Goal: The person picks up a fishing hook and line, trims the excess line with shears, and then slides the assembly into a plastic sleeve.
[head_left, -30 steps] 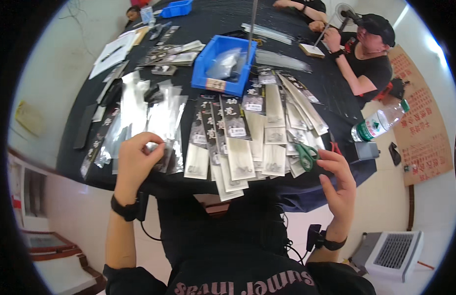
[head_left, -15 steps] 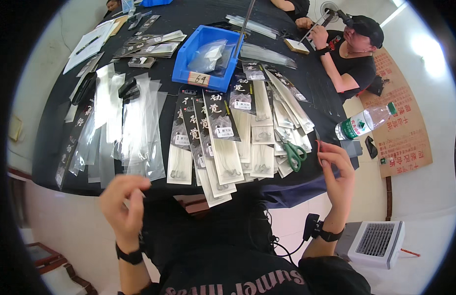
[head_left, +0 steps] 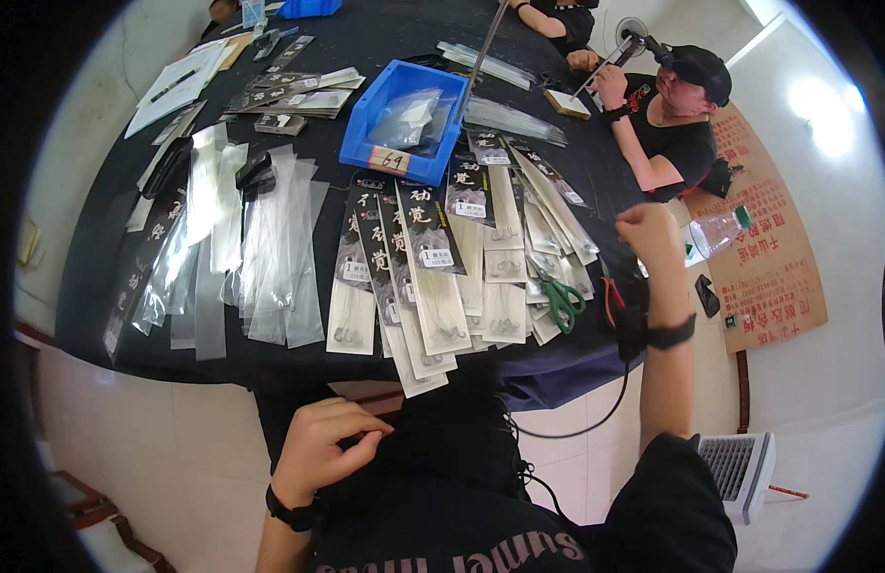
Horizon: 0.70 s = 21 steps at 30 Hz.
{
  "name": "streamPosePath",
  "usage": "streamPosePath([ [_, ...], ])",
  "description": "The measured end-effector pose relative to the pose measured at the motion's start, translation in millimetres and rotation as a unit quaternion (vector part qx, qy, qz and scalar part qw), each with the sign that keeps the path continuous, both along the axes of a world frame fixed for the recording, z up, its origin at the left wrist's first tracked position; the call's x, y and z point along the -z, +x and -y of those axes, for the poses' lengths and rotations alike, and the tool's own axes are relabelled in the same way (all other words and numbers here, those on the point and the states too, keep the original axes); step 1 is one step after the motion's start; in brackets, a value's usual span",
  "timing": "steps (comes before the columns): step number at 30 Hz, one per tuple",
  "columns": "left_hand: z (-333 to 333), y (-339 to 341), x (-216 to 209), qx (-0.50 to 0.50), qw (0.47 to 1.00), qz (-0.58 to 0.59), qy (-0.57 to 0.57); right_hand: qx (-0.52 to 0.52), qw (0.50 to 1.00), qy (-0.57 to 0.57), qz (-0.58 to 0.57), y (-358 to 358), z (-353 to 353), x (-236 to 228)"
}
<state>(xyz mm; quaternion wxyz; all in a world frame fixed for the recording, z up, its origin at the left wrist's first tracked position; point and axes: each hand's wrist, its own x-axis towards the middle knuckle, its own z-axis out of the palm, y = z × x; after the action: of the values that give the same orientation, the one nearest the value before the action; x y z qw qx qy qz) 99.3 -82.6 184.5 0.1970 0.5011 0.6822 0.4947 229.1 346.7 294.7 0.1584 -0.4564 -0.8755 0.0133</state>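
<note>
My right hand [head_left: 650, 237] is raised over the table's right side, with its fingers curled in a pinch. Whatever it may hold is too small to make out. Just nearer than it lie a red-handled tool [head_left: 612, 301] and green-handled scissors [head_left: 563, 304]. My left hand [head_left: 332, 444] hangs in front of my body, below the table edge. Its thumb and fingertips are pressed together, and I cannot make out anything in them. Between the hands, overlapping packets of fishing hooks [head_left: 431, 286] with black header cards reach over the front edge.
A blue bin [head_left: 351, 143] holds clear bags [head_left: 404, 116]. Empty clear sleeves [head_left: 280, 258] lie at left, beside black clips [head_left: 254, 172]. A water bottle [head_left: 717, 232] stands behind my right wrist. Across the table sits a co-worker [head_left: 671, 124] at a small wooden block [head_left: 568, 103].
My right hand has moved away from my body, up past the red-handled tool, and its fingers have curled in. My left hand has come right and closer to my body.
</note>
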Motion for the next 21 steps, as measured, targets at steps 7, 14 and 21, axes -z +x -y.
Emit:
streamPosePath([
  [7,2.8,4.5,2.9,0.003,1.000,0.010,0.003,0.002,0.985,0.076,0.154,-23.2,-27.7,20.4],
  [14,4.4,2.4,7.3,0.007,1.000,0.016,-0.006,-0.021,0.981,0.082,0.173,-29.2,-30.7,23.9],
  [21,3.0,1.5,9.6,0.015,0.999,0.019,-0.024,-0.011,0.986,0.086,0.145,-30.7,-29.9,23.0],
])
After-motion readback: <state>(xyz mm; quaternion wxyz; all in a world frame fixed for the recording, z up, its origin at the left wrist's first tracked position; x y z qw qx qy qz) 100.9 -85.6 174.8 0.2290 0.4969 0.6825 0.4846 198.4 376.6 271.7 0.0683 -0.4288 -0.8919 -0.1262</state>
